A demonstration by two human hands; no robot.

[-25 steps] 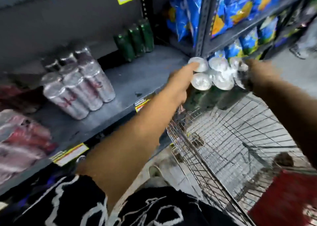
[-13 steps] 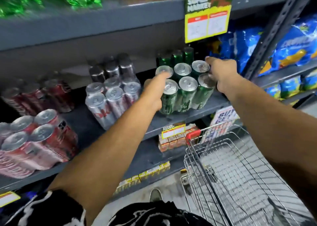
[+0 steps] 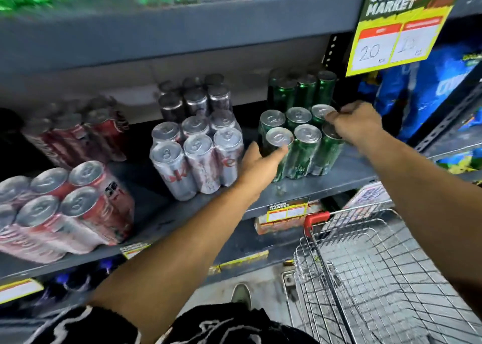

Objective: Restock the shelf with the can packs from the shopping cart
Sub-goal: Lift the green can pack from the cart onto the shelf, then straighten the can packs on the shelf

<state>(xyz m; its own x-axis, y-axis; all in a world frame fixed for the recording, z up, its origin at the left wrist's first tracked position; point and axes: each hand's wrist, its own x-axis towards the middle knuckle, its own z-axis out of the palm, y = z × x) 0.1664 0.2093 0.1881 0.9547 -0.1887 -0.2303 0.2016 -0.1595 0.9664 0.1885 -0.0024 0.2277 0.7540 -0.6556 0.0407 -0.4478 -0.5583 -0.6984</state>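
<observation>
Head view: green pack lands on shelf

Both hands, left hand point(image 3: 257, 161) and right hand point(image 3: 357, 125), grip the green can pack point(image 3: 300, 145) standing on the shelf point(image 3: 347, 172) near its front edge; released carelessly, it could tip toward the shopping cart point(image 3: 365, 265).

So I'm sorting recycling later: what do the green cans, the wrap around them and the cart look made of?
Green cans: metal, probably aluminium, with silvery pull-tab tops and glossy green sides.
Wrap: seemingly thin clear plastic film, judging by the shiny wrinkles low on the pack.
Cart: bare metal wire, a shiny grey grid, with a red, likely plastic handle.
</observation>
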